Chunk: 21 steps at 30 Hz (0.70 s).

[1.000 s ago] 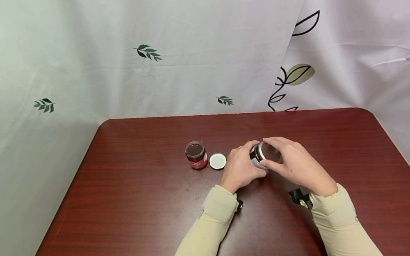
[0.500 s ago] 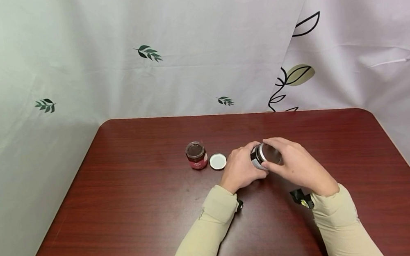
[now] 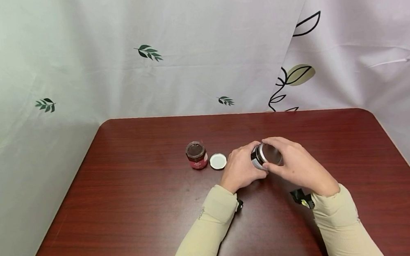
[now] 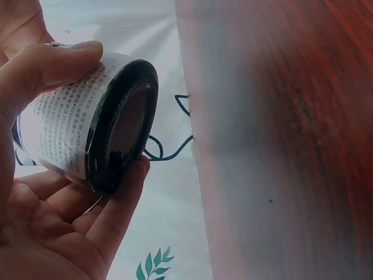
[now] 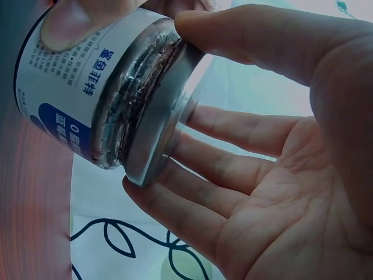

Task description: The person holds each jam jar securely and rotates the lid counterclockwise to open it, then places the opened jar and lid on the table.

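My left hand point(image 3: 241, 167) grips a glass jar point(image 5: 81, 81) round its body, thumb on the printed white and blue label. The jar is tilted on its side, its dark base point(image 4: 125, 128) showing in the left wrist view. On its mouth sits a silver-rimmed lid point(image 5: 163, 116), which my right hand point(image 3: 297, 162) holds by the edge with thumb and fingertips. Left of my hands stands a second jar point(image 3: 196, 157) with a red label, uncovered and filled with something dark. Beside it a lid point(image 3: 217, 161) lies with its white inside up.
A reddish-brown wooden table point(image 3: 124, 210) with rounded far corners carries everything. Pale curtains point(image 3: 196, 42) printed with leaves hang behind and along the sides.
Between the earlier frames and now, the fingers of my right hand shift slightly on the lid. The left hand, the second jar and the loose lid stay put.
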Available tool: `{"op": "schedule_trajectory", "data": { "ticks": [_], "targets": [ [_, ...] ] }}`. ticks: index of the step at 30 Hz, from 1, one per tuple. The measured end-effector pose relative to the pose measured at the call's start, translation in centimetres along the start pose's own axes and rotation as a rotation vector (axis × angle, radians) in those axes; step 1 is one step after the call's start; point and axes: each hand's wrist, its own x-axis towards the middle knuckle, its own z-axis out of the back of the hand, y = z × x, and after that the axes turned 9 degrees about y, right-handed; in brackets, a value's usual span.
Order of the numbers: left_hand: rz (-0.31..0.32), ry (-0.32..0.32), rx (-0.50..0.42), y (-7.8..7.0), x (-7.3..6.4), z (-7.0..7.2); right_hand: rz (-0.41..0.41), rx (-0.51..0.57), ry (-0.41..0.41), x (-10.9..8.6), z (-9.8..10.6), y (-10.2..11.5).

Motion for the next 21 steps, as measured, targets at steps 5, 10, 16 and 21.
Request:
{"op": "schedule_trajectory", "data": {
  "ticks": [5, 10, 16, 21],
  "targets": [
    [0.005, -0.006, 0.015, 0.10, 0.00, -0.03, -0.013, 0.002, -0.002, -0.02, 0.00, -0.07],
    [0.003, 0.000, 0.022, 0.07, 0.00, -0.04, -0.020, 0.006, -0.002, -0.06, 0.00, -0.14],
    [0.009, 0.007, 0.027, 0.01, -0.04, -0.02, -0.013, 0.009, 0.003, -0.10, 0.02, -0.21],
    [0.013, 0.013, 0.032, -0.01, -0.08, 0.02, -0.004, 0.012, 0.008, -0.11, 0.05, -0.20]
  ]
}}
